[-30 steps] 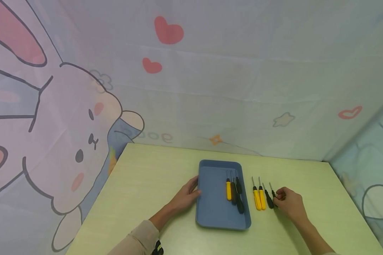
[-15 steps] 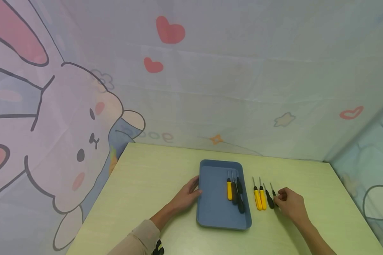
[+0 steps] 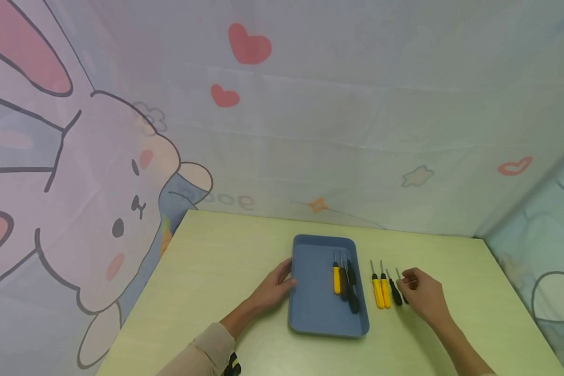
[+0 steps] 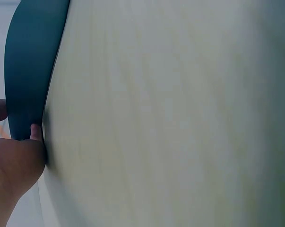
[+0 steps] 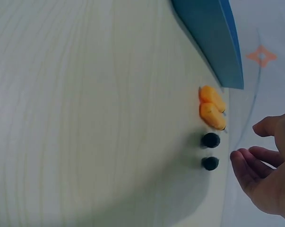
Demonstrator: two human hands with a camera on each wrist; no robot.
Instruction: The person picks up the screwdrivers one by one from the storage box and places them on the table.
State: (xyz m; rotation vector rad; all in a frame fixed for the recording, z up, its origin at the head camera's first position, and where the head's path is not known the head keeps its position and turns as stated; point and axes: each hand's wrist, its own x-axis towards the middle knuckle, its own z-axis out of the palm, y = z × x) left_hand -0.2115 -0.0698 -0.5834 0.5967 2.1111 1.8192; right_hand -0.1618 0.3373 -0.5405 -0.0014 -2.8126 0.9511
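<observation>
My left hand [image 3: 269, 293] grips the left edge of a blue-grey tray [image 3: 310, 313], thumb over the rim and fingers on the outside wall. The tray's wall [image 4: 31, 61] also shows in the left wrist view. In the tray lie a yellow-handled screwdriver [image 3: 336, 279] and several dark-handled ones [image 3: 353, 302]. On the table to its right, two yellow screwdrivers [image 3: 378, 295] and two black ones [image 3: 396, 296] form a row. My right hand [image 3: 423, 295] hovers over the outermost black screwdriver [image 5: 210, 163], partly covering it; thumb and loosely bent fingers stand apart with nothing between them.
The pale wood-grain table [image 3: 225, 245] ends at a cloth backdrop [image 3: 310, 130] printed with a rabbit and hearts. A small black-and-yellow item [image 3: 233, 365] shows by the left sleeve [image 3: 207, 350].
My right hand has lifted and shifted slightly forward off the outermost black screwdriver's handle, which now shows below the fingers. The left hand and the tray stay in place.
</observation>
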